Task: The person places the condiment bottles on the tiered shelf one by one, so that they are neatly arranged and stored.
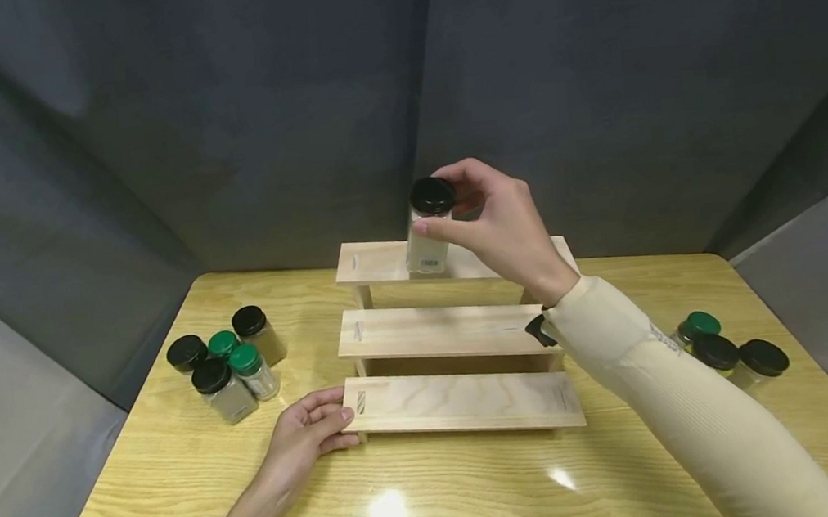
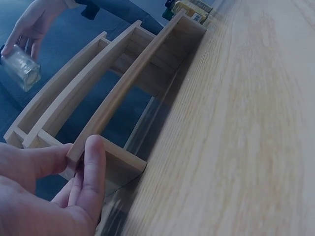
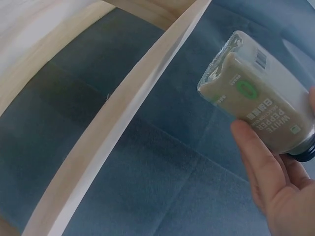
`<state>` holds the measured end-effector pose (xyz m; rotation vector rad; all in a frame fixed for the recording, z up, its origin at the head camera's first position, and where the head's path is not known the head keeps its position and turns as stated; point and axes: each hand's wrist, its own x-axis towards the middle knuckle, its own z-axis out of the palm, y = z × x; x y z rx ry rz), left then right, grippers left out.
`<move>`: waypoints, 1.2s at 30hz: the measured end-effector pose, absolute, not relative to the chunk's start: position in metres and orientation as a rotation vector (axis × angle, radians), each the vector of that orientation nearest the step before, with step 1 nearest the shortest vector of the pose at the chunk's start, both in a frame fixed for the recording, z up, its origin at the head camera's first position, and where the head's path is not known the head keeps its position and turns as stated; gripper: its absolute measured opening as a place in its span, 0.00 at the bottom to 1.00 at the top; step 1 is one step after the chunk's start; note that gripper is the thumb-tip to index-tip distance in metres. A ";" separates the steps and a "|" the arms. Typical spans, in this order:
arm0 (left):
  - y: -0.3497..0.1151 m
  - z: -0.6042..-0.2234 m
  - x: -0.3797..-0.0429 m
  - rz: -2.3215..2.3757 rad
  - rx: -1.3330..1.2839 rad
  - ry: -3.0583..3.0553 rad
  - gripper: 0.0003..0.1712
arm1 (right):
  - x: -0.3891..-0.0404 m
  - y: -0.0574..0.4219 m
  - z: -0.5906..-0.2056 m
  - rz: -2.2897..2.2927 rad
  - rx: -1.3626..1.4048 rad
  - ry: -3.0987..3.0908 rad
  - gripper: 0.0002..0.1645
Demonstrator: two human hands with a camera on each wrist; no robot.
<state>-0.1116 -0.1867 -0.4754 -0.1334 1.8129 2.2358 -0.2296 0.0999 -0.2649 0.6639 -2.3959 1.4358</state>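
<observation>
My right hand (image 1: 503, 222) grips a white pepper jar (image 3: 268, 96) by its upper part, thumb on the near side. The jar is clear with a black lid and pale powder, and in the head view it overlaps the top shelf. Seen from the left wrist, its base hangs above the wooden three-step rack (image 2: 81, 83). My left hand (image 1: 303, 432) pinches the left end of the lowest shelf (image 1: 463, 402), thumb on top and fingers beneath. The top shelf (image 1: 377, 260) and middle shelf (image 1: 442, 330) hold nothing.
Several spice jars with black and green lids (image 1: 223, 343) cluster on the table's left side. More jars (image 1: 718, 351) stand at the right, partly behind my right sleeve (image 1: 660, 368). Grey curtains (image 1: 284, 122) hang behind the wooden table (image 1: 464, 492) and at its sides.
</observation>
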 end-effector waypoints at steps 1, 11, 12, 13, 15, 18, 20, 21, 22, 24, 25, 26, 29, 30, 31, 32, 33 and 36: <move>-0.187 -0.475 -0.111 2.234 -0.133 1.815 0.29 | -0.231 0.098 -0.265 1.437 0.666 -2.398 0.30; -0.187 -0.475 -0.109 2.252 -0.147 1.803 0.29 | -0.243 0.075 -0.264 1.429 0.703 -2.437 0.31; -0.187 -0.475 -0.109 2.254 -0.148 1.800 0.29 | -0.244 0.073 -0.265 1.425 0.709 -2.439 0.31; -0.186 -0.475 -0.109 2.256 -0.150 1.797 0.29 | -0.245 0.072 -0.266 1.426 0.712 -2.440 0.31; -0.186 -0.476 -0.108 2.257 -0.149 1.797 0.29 | -0.248 0.070 -0.267 1.425 0.713 -2.446 0.31; -0.185 -0.477 -0.108 2.254 -0.147 1.799 0.29 | -0.251 0.068 -0.270 1.427 0.705 -2.458 0.31; -0.185 -0.477 -0.108 2.250 -0.149 1.799 0.29 | -0.252 0.067 -0.272 1.428 0.695 -2.466 0.31; -0.185 -0.477 -0.108 2.249 -0.150 1.798 0.29 | -0.252 0.067 -0.273 1.430 0.690 -2.469 0.31; -0.185 -0.478 -0.108 2.246 -0.151 1.797 0.29 | -0.252 0.067 -0.274 1.432 0.685 -2.472 0.31; -0.186 -0.478 -0.107 2.244 -0.154 1.796 0.29 | -0.252 0.067 -0.275 1.436 0.676 -2.476 0.31; -0.186 -0.478 -0.107 2.244 -0.155 1.795 0.30 | -0.253 0.066 -0.276 1.438 0.674 -2.478 0.31; -0.185 -0.478 -0.107 2.243 -0.155 1.796 0.30 | -0.253 0.066 -0.277 1.438 0.674 -2.479 0.31; -0.185 -0.478 -0.107 2.244 -0.155 1.800 0.30 | -0.253 0.066 -0.277 1.434 0.680 -2.480 0.31; -0.185 -0.479 -0.107 2.245 -0.156 1.800 0.30 | -0.253 0.065 -0.278 1.433 0.684 -2.480 0.31; -0.185 -0.479 -0.107 2.246 -0.156 1.799 0.30 | -0.253 0.065 -0.278 1.431 0.685 -2.481 0.31; -0.185 -0.479 -0.107 2.247 -0.157 1.799 0.30 | -0.253 0.065 -0.278 1.431 0.686 -2.480 0.31; -0.185 -0.479 -0.107 2.248 -0.159 1.797 0.30 | -0.252 0.065 -0.278 1.429 0.684 -2.482 0.31; -0.185 -0.480 -0.107 2.251 -0.161 1.794 0.29 | -0.253 0.065 -0.279 1.426 0.673 -2.491 0.32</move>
